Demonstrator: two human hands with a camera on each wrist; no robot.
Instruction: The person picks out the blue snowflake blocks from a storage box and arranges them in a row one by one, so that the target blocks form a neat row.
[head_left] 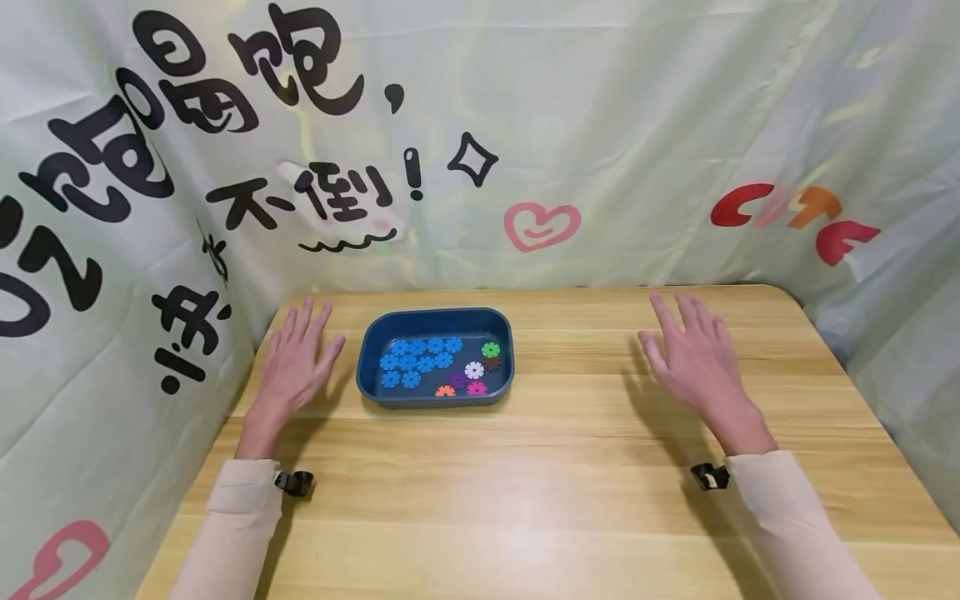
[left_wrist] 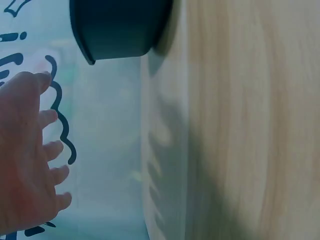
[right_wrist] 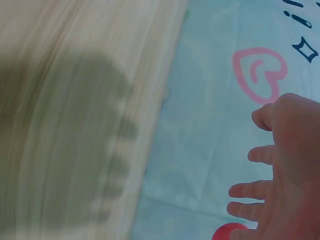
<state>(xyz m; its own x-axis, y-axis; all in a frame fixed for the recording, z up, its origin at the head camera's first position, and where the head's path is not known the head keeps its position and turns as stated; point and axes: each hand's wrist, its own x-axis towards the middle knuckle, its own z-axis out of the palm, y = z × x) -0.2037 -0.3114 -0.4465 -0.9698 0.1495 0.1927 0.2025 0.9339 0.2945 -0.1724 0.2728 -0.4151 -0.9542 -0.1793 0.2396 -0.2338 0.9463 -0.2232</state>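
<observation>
A dark blue plastic tray [head_left: 435,402] stands toward the back of the table, left of the middle. Many blue snowflake-shaped discs [head_left: 425,364] lie together in its left and middle part. On its right side are single discs: a green one [head_left: 491,350], a brown one [head_left: 491,364], a white one [head_left: 474,370], a purple one [head_left: 458,380], a pink one [head_left: 477,388] and an orange one [head_left: 446,391]. My left hand [head_left: 295,360], fingers spread and holding nothing, hovers left of the tray. Well to the tray's right, my right hand [head_left: 693,358] hovers with spread fingers, also holding nothing.
The wooden table [head_left: 517,492] ends at the back against a pale printed curtain [head_left: 630,150], which also hangs along both sides. Black wrist cameras sit at the left cuff [head_left: 295,483] and the right cuff [head_left: 710,477]. Both hands cast shadows on the wood.
</observation>
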